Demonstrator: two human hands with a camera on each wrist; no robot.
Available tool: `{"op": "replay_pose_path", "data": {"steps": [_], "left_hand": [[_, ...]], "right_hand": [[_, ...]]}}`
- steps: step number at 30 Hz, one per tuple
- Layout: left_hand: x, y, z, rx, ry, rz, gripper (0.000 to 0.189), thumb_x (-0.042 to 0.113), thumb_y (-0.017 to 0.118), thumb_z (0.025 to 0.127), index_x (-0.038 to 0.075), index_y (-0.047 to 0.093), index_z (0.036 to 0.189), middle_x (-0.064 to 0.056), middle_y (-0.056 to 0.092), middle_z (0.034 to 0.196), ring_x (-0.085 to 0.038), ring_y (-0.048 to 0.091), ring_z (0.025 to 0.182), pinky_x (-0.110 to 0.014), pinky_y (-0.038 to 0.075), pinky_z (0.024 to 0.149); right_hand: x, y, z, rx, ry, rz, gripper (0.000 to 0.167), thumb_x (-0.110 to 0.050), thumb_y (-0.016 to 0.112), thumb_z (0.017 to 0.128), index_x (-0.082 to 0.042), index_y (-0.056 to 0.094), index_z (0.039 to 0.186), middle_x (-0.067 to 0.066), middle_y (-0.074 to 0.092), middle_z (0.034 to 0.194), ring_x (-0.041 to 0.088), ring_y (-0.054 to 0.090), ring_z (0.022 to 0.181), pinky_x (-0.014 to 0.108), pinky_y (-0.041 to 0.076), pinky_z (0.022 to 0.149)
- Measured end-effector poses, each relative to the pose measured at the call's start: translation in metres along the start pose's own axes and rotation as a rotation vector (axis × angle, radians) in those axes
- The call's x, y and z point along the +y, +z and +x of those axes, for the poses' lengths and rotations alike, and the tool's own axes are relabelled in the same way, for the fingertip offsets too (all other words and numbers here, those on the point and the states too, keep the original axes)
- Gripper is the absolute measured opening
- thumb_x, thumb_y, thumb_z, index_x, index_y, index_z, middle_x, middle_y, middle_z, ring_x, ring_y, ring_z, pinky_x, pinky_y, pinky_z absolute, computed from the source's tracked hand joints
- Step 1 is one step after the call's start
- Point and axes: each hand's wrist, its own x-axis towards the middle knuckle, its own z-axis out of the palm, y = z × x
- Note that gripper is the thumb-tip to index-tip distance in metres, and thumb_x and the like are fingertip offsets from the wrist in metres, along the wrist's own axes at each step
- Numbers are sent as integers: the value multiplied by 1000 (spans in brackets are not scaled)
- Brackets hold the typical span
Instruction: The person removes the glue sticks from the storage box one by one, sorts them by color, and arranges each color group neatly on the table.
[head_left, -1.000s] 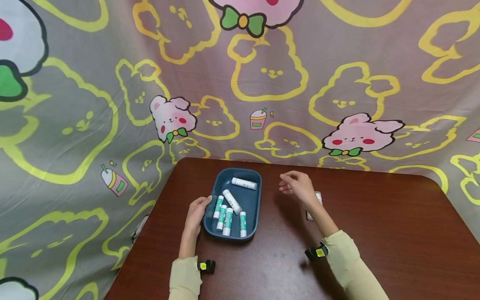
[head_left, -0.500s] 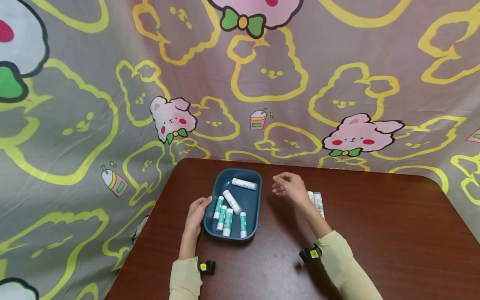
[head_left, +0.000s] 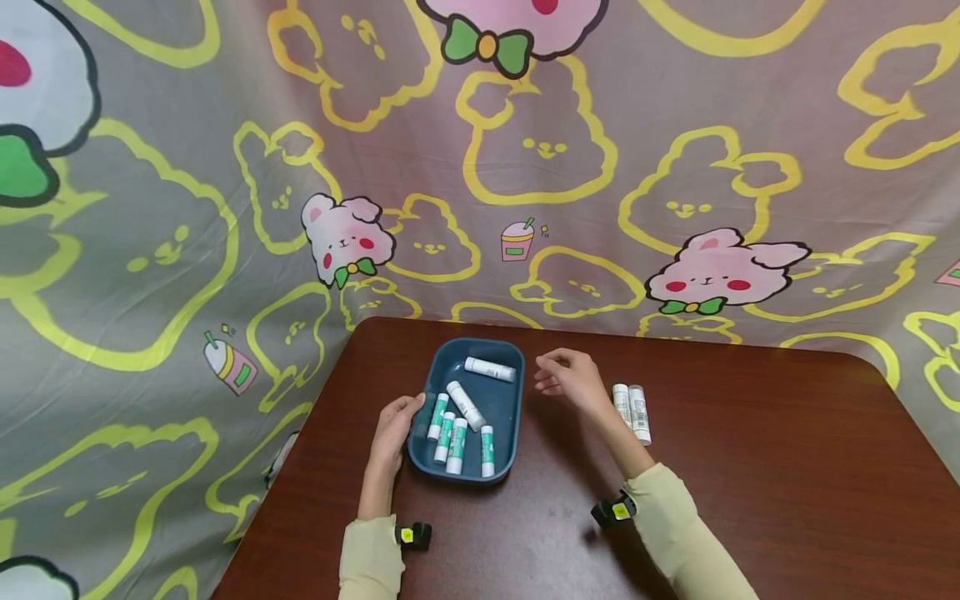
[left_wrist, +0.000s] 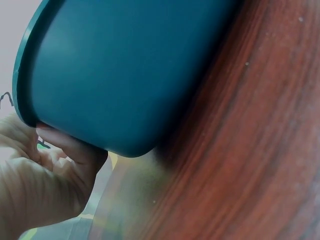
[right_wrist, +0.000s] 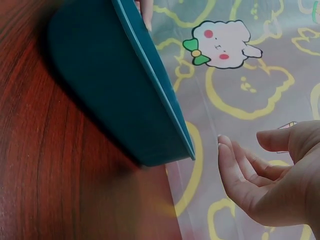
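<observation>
My left hand (head_left: 395, 427) grips the left edge of a dark blue plastic tray (head_left: 518, 408); in the left wrist view a finger lies along the tray's outer wall (left_wrist: 105, 75). Inside, several small green-and-white tubes (head_left: 456, 446), resembling glue sticks, lie toward the near end. Two plain white tubes lie farther back, one slanted (head_left: 466, 405) and one crosswise (head_left: 489, 369). Just right of the tray, my right hand (head_left: 572, 381) hovers over the table with loosely bent fingers and nothing in them. The right wrist view shows its fingertips apart from the tray rim.
Two white tubes with printed labels, a left one (head_left: 621, 402) and a right one (head_left: 639, 415), lie side by side on the brown wooden table (head_left: 750, 467) beyond my right forearm. A cartoon-print cloth (head_left: 555, 225) hangs behind the table and along its left side.
My right hand has moved left toward the tray, uncovering the two white tubes on the table. My left hand, the tray and its tubes have stayed put.
</observation>
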Motion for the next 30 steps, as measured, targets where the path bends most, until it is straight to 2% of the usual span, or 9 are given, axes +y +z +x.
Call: {"op": "replay_pose_path", "data": {"steps": [7,13,21,30], "left_hand": [[1,0,0,-1,-2,-22,31,22,64,103,-6,63,89,-5,56,72,-16,53,67,-28,43,62],[1,0,0,-2,-9,-25,31,23,64,103,-4,64,88,-4,57,71,-15,53,65,-27,43,60],[0,0,1,-4,-10,-24,30,22,64,103,-4,65,87,-4,57,71,-15,53,65,-27,43,59],[-1,0,1,-6,-12,-17,31,24,65,103,-3,64,87,-5,57,71,-16,53,66,-28,43,61]], "right_hand": [[1,8,0,-2,0,-17,31,-12,63,104,15,63,118,25,73,90,25,74,72,36,61,71],[2,12,0,2,14,-27,28,-12,63,104,12,65,116,21,73,88,25,73,72,40,61,73],[1,16,-1,-14,3,-14,29,-11,63,104,15,64,118,26,72,90,25,73,72,42,61,73],[3,22,0,-40,0,17,31,-10,62,104,17,62,120,24,72,88,19,72,69,42,61,75]]}}
